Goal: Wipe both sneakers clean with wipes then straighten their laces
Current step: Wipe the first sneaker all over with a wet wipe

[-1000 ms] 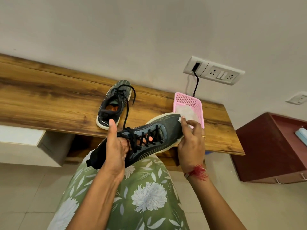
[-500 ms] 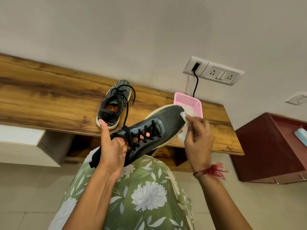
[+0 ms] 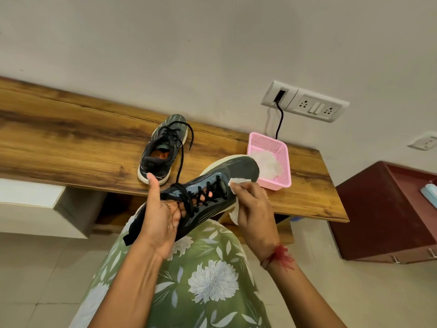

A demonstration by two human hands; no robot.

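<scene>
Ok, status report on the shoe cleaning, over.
Left hand holds sneaker, fingers inside. Right hand presses wipe on its upper near the toe. Other sneaker sits on shelf, laces loose. Nothing in the way.

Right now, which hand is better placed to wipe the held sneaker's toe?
Right. The right hand pinches the wipe against the sneaker just behind the toe. The left hand is busy: its fingers are inside the sneaker, holding it up.
</scene>
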